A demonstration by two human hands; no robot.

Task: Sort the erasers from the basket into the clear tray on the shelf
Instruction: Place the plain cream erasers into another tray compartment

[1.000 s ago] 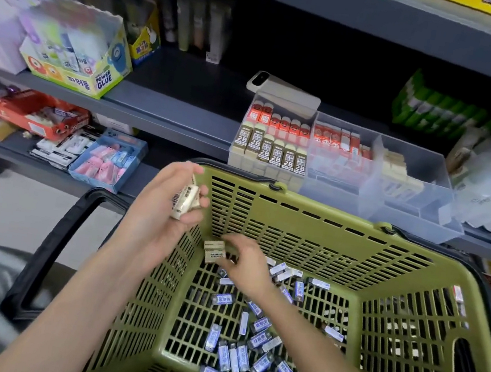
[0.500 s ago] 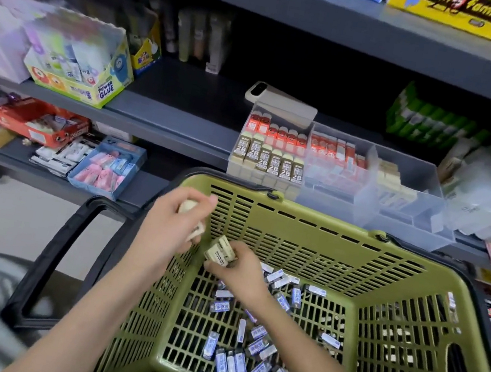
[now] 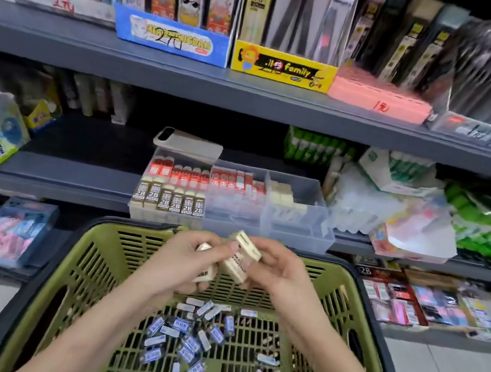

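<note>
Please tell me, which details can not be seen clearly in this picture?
All in the head view:
1. Number of cream block erasers: the left hand and right hand cover them with their fingers.
2. Print on the small blue-sleeved erasers: too small and blurred.
3. Contents of the clear plastic tray, right compartment: hazy wall, motion blur.
4. Near end of the green plastic basket: cut off by the bottom edge.

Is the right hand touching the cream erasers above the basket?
Touching. Head view: the right hand pinches the cream erasers, no gap visible; the left hand grips them too.
</note>
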